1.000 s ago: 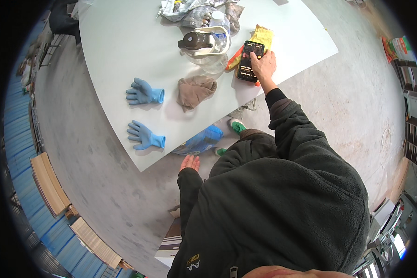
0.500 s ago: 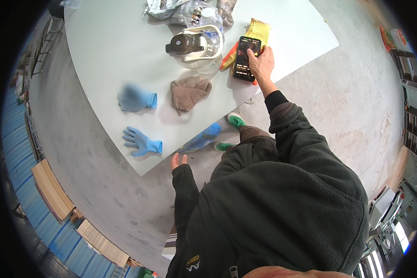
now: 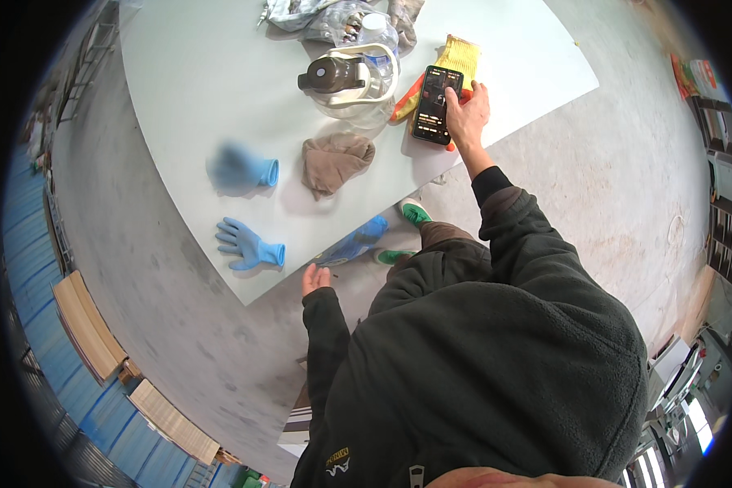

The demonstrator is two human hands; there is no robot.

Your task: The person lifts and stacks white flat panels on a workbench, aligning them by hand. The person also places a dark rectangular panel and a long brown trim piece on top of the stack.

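A black phone (image 3: 436, 114) with a lit screen lies over a yellow-and-orange work glove (image 3: 461, 55) near the table's right side. My right hand (image 3: 468, 115) is at the phone's right edge, fingers extended and thumb over the screen's edge; it does not grip the phone. Below the table's near edge hangs my left hand (image 3: 315, 279), empty, with its fingers partly spread. Nearest to it on the table are a light blue glove (image 3: 250, 244) and a second blue glove (image 3: 248, 169) with a blurred, darker palm. A crumpled brown cloth (image 3: 336, 163) lies between the gloves and the phone.
A large clear jug (image 3: 358, 106) with a dark lid and cream handle stands on the white table (image 3: 195, 89). Behind it are a clear bottle (image 3: 374, 28) and bagged items. A blue bag (image 3: 354, 242) sits below the near edge. Stacked boards (image 3: 89, 325) lie far left.
My right thumb has drawn back from the middle of the phone's screen to its right edge. My left hand has turned slightly, showing more of its fingers. The view has shifted a little.
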